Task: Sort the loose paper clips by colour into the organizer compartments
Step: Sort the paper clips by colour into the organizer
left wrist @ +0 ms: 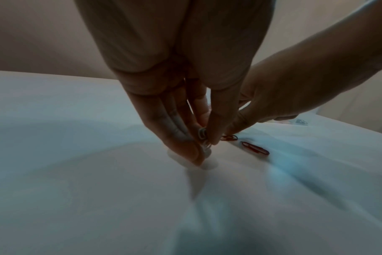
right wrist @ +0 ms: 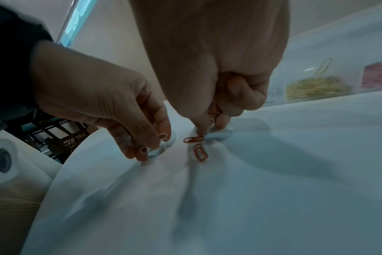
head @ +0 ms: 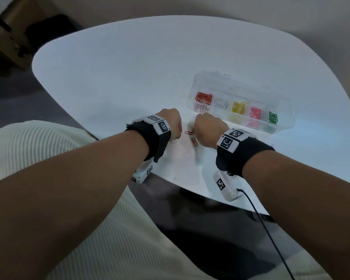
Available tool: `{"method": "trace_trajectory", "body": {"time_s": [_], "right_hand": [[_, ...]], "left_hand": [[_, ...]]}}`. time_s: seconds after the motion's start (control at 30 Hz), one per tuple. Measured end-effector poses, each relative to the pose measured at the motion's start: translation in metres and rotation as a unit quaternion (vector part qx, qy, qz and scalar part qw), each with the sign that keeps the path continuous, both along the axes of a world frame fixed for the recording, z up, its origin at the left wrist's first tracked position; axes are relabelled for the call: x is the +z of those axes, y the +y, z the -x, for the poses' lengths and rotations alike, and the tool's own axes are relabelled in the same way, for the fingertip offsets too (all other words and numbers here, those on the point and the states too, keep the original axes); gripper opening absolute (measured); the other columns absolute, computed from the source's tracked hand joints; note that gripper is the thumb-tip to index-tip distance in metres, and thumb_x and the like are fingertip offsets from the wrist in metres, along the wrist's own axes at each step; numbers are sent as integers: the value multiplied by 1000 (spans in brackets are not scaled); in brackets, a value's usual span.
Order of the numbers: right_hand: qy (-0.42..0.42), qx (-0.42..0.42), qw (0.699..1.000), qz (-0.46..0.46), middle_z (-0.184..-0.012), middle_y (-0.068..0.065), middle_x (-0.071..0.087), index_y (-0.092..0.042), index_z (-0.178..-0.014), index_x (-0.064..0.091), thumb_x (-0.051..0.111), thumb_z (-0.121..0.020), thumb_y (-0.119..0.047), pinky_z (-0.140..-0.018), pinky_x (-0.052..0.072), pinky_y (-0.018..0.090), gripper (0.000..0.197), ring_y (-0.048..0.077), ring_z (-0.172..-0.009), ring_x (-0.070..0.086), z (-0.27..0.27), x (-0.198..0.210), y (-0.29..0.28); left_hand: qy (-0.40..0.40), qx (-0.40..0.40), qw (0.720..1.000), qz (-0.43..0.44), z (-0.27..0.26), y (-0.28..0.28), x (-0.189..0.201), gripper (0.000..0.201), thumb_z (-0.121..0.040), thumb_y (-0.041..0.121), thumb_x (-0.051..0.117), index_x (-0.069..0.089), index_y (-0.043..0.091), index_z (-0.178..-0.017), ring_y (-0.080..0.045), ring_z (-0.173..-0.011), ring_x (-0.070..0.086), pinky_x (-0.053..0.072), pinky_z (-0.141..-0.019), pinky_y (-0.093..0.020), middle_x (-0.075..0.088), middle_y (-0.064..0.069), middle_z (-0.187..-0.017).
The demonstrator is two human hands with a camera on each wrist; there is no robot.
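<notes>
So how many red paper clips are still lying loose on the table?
2. One red clip lies at the right hand's fingertips; the other red clip lies just nearer the person. The fingers may hide more.

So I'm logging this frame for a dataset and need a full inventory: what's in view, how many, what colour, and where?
table: one, white, rounded, fills the middle of the head view
organizer: one, clear plastic, on the table to the right, beyond the hands
sorted clips in the organizer: five groups, left to right red, white, yellow, pink, green
loose red clips: two, flat on the table between the hands
white clips: at least two, pinched in the left fingertips
cable: one, black, trailing from the right wrist unit
left hand: fingertips down at the table, pinching white clips
right hand: fingers curled, tips at the table by a red clip; a clip seems pinched in them
</notes>
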State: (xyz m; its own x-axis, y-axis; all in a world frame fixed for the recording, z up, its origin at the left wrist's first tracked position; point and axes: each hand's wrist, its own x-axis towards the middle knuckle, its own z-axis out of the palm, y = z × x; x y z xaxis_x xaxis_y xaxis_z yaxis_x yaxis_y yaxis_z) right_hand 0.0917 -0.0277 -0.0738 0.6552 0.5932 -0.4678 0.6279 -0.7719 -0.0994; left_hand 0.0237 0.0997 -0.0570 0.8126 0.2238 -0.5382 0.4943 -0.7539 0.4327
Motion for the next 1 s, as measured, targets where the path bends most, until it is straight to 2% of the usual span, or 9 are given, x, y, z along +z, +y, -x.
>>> {"method": "trace_trajectory", "body": {"time_s": [0.13, 0.27, 0.33, 0.4, 0.47, 0.53, 0.63, 0.83, 1.0], "right_hand": [[48, -74, 990, -108, -83, 8, 65, -7, -80, 66, 57, -88, -17, -63, 49, 31, 16, 26, -79, 63, -4, 4, -13], [114, -229, 931, -260, -66, -4, 63, -11, -73, 68, 69, -79, -18, -57, 47, 24, 9, 9, -61, 58, -4, 4, -32], [161, -271, 900, -301, -60, -7, 58, -10, -71, 66, 69, -79, -16, -48, 39, 19, 11, 3, -47, 48, 1, 7, -40], [252, -337, 837, -350, -64, 2, 59, -7, -66, 60, 63, -80, -9, -40, 26, 20, 15, 8, -39, 33, 5, 11, -48], [368, -428, 721, -403, -62, 10, 52, -12, -59, 40, 47, -77, 0, -41, 15, 21, 24, 13, -43, 18, 10, 12, -56], [446, -486, 613, -435, -53, 5, 37, -19, -66, 18, 35, -65, 3, -41, 10, 20, 27, 14, -46, 12, 16, 13, -63], [499, -505, 533, -460, -50, 1, 29, -20, -74, 11, 32, -54, -2, -41, 8, 18, 34, 12, -43, 11, 22, 14, -70], [523, -489, 501, -486, -51, 3, 36, -19, -63, 29, 29, -56, 0, -39, 12, 16, 20, 12, -40, 17, 24, 12, -74], [514, -484, 539, -460, -56, 3, 33, -17, -69, 38, 29, -66, 1, -37, 16, 17, 20, 14, -47, 17, 18, 13, -72]], "left_hand": [[-3, 0, 1000, 5, -2, -1, -1, 18, -77, 7, 63, 73, 17, -88, -23, -82, 70, 53, -67, -25, 71, -4, -84], [-14, -1, 1000, 2, -5, -3, -1, 22, -80, 10, 62, 71, 18, -99, -22, -88, 67, 46, -66, -24, 65, -1, -82], [-17, 5, 1000, 11, -6, -6, 0, 16, -82, 11, 57, 71, 14, -90, -23, -86, 67, 51, -68, -27, 67, -3, -80], [-19, 13, 1000, 7, -9, -9, 3, 18, -85, 11, 51, 68, 7, -85, -27, -86, 65, 49, -70, -29, 67, -8, -81], [-5, 2, 1000, -9, -14, -13, 4, 21, -90, 6, 44, 62, -1, -84, -27, -82, 58, 41, -65, -28, 59, -10, -82], [-5, -13, 1000, -15, -17, -16, 4, 27, -89, -4, 40, 47, 2, -64, -22, -72, 48, 33, -58, -26, 46, -5, -69], [4, -44, 999, -24, -20, -19, -2, 33, -87, 6, 40, 34, 13, -56, -22, -69, 45, 35, -63, -28, 37, 0, -62], [-3, -41, 998, -45, -7, -27, -12, 46, -87, 47, 55, 44, 15, -57, -25, -67, 48, 33, -55, -27, 46, -1, -60], [43, -39, 996, -63, -2, -27, -25, 54, -79, 62, 62, 41, 17, -58, -25, -70, 52, 35, -59, -27, 50, -1, -64]]}}
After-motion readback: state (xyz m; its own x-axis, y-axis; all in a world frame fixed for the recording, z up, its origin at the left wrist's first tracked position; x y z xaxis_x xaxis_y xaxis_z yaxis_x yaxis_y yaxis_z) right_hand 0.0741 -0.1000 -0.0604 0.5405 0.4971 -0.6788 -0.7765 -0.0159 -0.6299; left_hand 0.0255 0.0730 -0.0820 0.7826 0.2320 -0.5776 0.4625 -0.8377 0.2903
